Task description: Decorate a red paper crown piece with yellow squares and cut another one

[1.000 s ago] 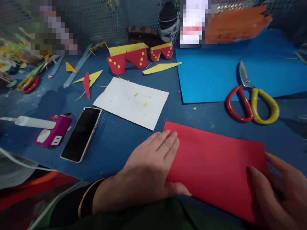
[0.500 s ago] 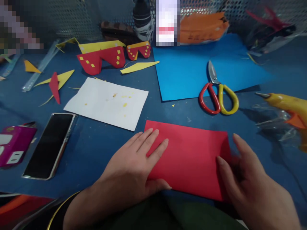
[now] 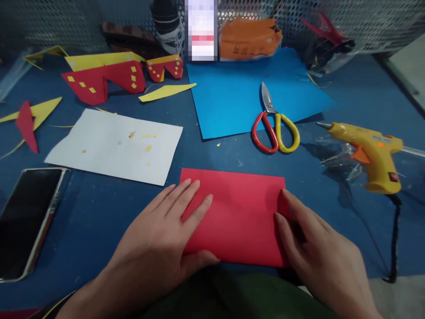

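A folded-looking red paper sheet (image 3: 239,217) lies on the blue table right before me. My left hand (image 3: 169,226) rests flat over its left part, fingers spread and thumb along the near edge. At the opposite side, my right hand (image 3: 308,235) has its thumb on top of the sheet and its forefinger at the right edge; its other fingers are mostly hidden. Beyond the red paper, scissors (image 3: 274,124) with one red and one yellow handle lie partly on a blue sheet (image 3: 229,102).
A yellow glue gun (image 3: 372,150) lies at right, its cord running toward the front edge. A white card (image 3: 116,146) and a phone (image 3: 26,221) are at left. Red-and-yellow paper masks (image 3: 106,79) stand behind, near an orange packet (image 3: 250,40) and a mesh wall.
My view has swung to the right, so everything sits further left and more of the glue gun shows. My right fingers have come in onto the red paper's right edge.
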A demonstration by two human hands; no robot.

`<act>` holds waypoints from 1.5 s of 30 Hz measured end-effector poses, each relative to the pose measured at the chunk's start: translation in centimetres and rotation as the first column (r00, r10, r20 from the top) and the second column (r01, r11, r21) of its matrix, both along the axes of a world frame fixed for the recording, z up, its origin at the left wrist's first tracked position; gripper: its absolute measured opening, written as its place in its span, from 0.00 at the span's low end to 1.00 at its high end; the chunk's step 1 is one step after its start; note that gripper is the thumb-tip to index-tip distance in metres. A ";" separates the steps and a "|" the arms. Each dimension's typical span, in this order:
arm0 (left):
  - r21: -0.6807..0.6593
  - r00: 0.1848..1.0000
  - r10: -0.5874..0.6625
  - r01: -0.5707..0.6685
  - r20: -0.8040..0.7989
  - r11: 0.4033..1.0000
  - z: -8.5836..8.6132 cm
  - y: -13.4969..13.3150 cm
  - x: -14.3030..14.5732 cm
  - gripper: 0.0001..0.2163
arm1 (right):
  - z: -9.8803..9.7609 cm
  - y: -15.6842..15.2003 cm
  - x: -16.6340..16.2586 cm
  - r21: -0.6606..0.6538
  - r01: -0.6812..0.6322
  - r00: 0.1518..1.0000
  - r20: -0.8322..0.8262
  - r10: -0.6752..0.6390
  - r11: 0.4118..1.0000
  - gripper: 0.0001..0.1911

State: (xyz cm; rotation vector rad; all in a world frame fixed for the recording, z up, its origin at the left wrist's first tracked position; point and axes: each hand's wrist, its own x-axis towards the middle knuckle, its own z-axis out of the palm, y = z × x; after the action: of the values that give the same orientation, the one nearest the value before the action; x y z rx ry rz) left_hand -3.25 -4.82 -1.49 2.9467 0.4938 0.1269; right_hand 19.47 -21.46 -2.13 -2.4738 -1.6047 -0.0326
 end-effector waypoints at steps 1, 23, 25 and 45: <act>0.002 1.000 -0.006 0.006 0.001 1.000 0.1 0.0 0.1 0.38 | 0.0 0.0 0.0 0.002 -0.004 1.000 -0.005 0.004 1.000 0.21; -0.112 0.990 -0.021 0.005 -0.137 0.994 0.9 0.0 0.7 0.40 | -0.3 1.3 1.2 -0.062 -0.468 0.865 0.170 0.472 0.881 0.34; -0.134 0.984 -0.012 -0.012 -0.177 0.991 1.1 -0.1 0.9 0.39 | 0.1 2.0 0.3 -0.063 -0.490 0.850 0.187 0.493 0.869 0.36; -0.079 0.997 0.037 -0.042 -0.061 0.996 0.3 -0.4 0.8 0.20 | 0.9 1.3 -6.7 -0.076 -0.578 0.808 0.089 0.582 0.813 0.42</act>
State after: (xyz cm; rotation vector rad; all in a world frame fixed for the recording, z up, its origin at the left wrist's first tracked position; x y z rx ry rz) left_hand -2.47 -5.18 -1.17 2.8699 0.5521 0.0236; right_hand 12.78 -20.18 -1.23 -1.9224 -2.3650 -0.0435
